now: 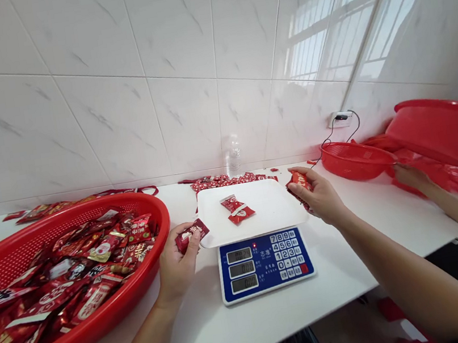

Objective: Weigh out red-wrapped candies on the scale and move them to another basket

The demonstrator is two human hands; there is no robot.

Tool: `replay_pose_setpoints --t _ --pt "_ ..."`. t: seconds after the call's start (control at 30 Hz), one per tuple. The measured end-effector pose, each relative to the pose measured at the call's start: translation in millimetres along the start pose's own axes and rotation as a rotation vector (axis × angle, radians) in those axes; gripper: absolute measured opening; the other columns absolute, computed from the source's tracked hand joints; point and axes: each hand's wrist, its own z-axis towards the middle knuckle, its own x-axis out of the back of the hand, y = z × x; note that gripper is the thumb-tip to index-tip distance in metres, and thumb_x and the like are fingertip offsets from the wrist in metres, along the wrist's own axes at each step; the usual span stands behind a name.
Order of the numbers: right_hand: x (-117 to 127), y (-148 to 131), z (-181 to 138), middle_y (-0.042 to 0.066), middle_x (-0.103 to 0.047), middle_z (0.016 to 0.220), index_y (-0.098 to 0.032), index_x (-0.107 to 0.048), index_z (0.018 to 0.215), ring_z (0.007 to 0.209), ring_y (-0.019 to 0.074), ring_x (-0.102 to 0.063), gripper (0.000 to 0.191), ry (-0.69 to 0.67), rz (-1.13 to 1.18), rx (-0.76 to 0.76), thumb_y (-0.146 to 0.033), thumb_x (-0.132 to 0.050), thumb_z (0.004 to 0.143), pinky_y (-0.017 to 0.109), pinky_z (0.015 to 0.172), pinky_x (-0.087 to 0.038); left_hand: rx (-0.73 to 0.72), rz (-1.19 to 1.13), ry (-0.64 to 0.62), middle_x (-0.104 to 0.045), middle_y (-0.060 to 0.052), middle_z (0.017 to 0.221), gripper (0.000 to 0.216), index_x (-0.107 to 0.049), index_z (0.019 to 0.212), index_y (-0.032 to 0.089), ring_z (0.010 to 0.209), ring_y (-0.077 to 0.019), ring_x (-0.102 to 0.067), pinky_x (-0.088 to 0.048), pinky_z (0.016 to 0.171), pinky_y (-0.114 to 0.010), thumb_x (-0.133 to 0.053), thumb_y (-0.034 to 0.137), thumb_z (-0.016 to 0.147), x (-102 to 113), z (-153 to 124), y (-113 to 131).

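A digital scale (pixel 264 262) with a blue keypad front stands on the white counter, its white weighing tray (pixel 273 210) carrying two small red snack packets (pixel 237 209). My left hand (pixel 178 265) is closed on a dark red packet (pixel 192 234) just left of the tray. At the tray's right edge my right hand (pixel 319 197) is closed on another red packet (pixel 299 180). A large red basket (pixel 105 322) full of several red packets sits to the left of my left hand.
More red packets (pixel 230 180) lie along the tiled wall behind the scale. A smaller red basket (pixel 354 159) and a big red basin (pixel 446 130) stand at the right, where another person's hand (pixel 410 176) rests on red bags. A wall socket (pixel 340 117) holds a cable.
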Motion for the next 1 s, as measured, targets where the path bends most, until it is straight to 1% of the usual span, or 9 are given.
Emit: replay_pose_setpoints --t 0.07,0.23,0.3,0.43,0.53,0.63,0.77,0.87,1.0 --pt "7.1 -3.1 -0.2 0.002 -0.062 0.086 -0.022 -0.058 0.121 0.055 0.0098 -0.05 0.055 0.034 -0.028 0.039 -0.053 -0.066 0.076 0.021 0.043 -0.04 -0.004 0.0 0.0 -0.062 -0.003 0.09 0.033 -0.06 0.107 0.02 0.067 -0.0131 -0.057 -0.05 0.064 -0.026 -0.061 0.044 0.084 0.2 -0.2 -0.2" --pt "26.8 -6.0 0.1 0.001 -0.061 0.08 -0.022 -0.058 0.123 0.055 0.0104 -0.051 0.057 0.138 -0.148 0.153 -0.054 -0.066 0.077 0.023 0.048 -0.044 0.002 -0.022 -0.003 -0.062 -0.002 0.087 0.033 -0.06 0.108 0.021 0.067 -0.0127 -0.057 -0.05 0.065 -0.026 -0.061 0.044 0.085 0.1 -0.1 -0.9" --pt "36.8 -7.1 0.4 0.001 -0.062 0.079 -0.022 -0.058 0.124 0.053 0.0107 -0.05 0.058 0.198 -0.251 0.191 -0.055 -0.066 0.077 0.024 0.049 -0.044 0.001 -0.024 0.001 -0.063 -0.002 0.089 0.034 -0.06 0.107 0.02 0.067 -0.0128 -0.057 -0.05 0.065 -0.026 -0.062 0.044 0.084 -0.2 0.1 -1.4" --pt "62.8 -8.9 4.4 0.002 -0.065 0.088 -0.024 -0.061 0.122 0.061 0.0123 -0.052 0.055 0.384 -0.535 0.302 -0.053 -0.069 0.076 0.027 0.061 -0.047 0.01 -0.027 0.014 -0.065 -0.004 0.092 0.037 -0.061 0.109 0.02 0.068 -0.0136 -0.06 -0.051 0.064 -0.026 -0.062 0.045 0.083 -0.4 0.5 -3.2" --pt "86.3 -3.6 13.6 0.003 -0.065 0.086 -0.023 -0.06 0.122 0.061 0.0125 -0.05 0.053 0.475 -0.679 0.306 -0.052 -0.067 0.078 0.027 0.065 -0.045 0.03 -0.028 0.02 -0.065 -0.004 0.093 0.038 -0.061 0.11 0.02 0.067 -0.0135 -0.06 -0.051 0.063 -0.026 -0.063 0.046 0.082 -0.3 0.9 -3.7" --pt "110.4 12.8 27.0 0.004 -0.066 0.086 -0.023 -0.057 0.124 0.067 0.0159 -0.054 0.054 0.503 -0.808 0.198 -0.053 -0.063 0.081 0.029 0.069 -0.043 0.038 -0.036 0.013 -0.065 -0.005 0.092 0.039 -0.061 0.11 0.019 0.067 -0.0135 -0.06 -0.052 0.062 -0.026 -0.063 0.047 0.082 -0.4 0.7 -1.7" --pt "136.0 48.2 42.4 0.007 -0.067 0.096 -0.025 -0.05 0.13 0.085 0.0231 -0.059 0.056 0.417 -0.999 -0.071 -0.058 -0.052 0.085 0.032 0.073 -0.04 0.032 -0.039 0.027 -0.065 -0.006 0.096 0.04 -0.061 0.109 0.019 0.068 -0.0136 -0.061 -0.051 0.062 -0.025 -0.063 0.048 0.082 -1.2 0.0 2.5" --pt "148.0 76.7 49.4 0.011 -0.065 0.111 -0.025 -0.043 0.136 0.098 0.0271 -0.058 0.058 0.334 -1.067 -0.27 -0.059 -0.043 0.088 0.034 0.074 -0.038 0.022 -0.046 0.027 -0.066 -0.006 0.092 0.041 -0.062 0.109 0.018 0.067 -0.0145 -0.062 -0.051 0.061 -0.026 -0.063 0.048 0.081 -1.4 -0.2 4.4" --pt "157.4 108.3 54.5 0.018 -0.061 0.12 -0.019 -0.04 0.139 0.104 0.032 -0.058 0.061 0.278 -1.083 -0.407 -0.056 -0.041 0.09 0.038 0.077 -0.04 0.015 -0.044 0.025 -0.066 -0.005 0.085 0.041 -0.062 0.108 0.018 0.067 -0.0155 -0.062 -0.051 0.06 -0.026 -0.062 0.049 0.08 -0.9 0.3 4.7"
